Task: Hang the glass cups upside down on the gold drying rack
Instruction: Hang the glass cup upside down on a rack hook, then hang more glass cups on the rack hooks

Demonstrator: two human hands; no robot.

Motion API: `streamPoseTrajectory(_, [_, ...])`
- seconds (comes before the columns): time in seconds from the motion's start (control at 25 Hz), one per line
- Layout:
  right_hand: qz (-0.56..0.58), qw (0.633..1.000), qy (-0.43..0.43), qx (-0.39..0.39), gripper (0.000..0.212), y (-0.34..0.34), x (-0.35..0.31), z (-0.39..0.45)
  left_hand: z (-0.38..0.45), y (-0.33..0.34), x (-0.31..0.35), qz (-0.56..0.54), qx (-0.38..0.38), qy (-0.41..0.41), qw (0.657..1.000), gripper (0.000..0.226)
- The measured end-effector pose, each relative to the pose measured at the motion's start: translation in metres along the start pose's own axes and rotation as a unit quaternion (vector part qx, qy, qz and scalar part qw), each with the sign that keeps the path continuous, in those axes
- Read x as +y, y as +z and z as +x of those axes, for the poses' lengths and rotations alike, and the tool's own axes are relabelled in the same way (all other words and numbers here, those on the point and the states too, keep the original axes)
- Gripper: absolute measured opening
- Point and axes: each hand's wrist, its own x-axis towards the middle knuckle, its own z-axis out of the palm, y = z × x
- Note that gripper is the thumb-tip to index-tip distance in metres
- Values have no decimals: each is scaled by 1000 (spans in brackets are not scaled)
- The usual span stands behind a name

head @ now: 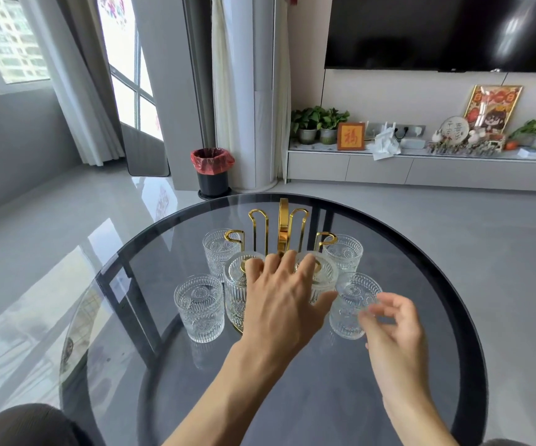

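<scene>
Round dark glass table (421,365), viewed from above and in front. Gold drying rack (282,230) stands near the table's middle, toward the far side; its centre post and four hooked arms rise clear at the back.

Two glass cups sit upside down on the rack's near arms: left hung cup (237,284), base up, and right hung cup (323,278), partly hidden behind the left hand.

Four cups stand upright on the table around the rack:
- far-left cup (219,252), just behind the left hung cup
- near-left cup (199,307), just beside the rack's base
- far-right cup (345,252), beside a rack arm
- near-right cup (351,305), in front of the far-right one

Left hand (281,304): reaches across the middle, palm down, fingers spread, lying over the tops of the two hung cups. Grip open; fingertips are at or on the cup bases, but contact cannot be told for certain. It closes on nothing.

Right hand (392,323): at the near-right cup, fingers curled loosely by the rim and side. Motion blur here; grip half-open, and whether it has hold of the cup cannot be told.

Red-lined bin (212,170) stands on the floor beyond the table.
</scene>
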Motion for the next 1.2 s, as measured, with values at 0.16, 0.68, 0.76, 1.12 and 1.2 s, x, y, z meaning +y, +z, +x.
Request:
streamPoseTrajectory(0.16, [-81,996,-14,31,74,3,16,13,-25,3,11,-43,87,38,995,35])
streamPoseTrajectory(0.68, [63,997,18,-44,63,-4,10,39,-7,-18,-7,-98,98,28,990,39])
streamPoseTrajectory(0.76, [101,993,-35,-54,60,-13,-17,46,21,-32,-19,-77,82,11,994,39])
streamPoseTrajectory(1.12, [-18,991,-110,74,65,-12,-88,82,61,-32,-46,-97,-57,34,993,54])
streamPoseTrajectory(1.2, [-79,987,-127,65,61,-3,-94,87,60,-31,-44,-94,-54,42,993,57])
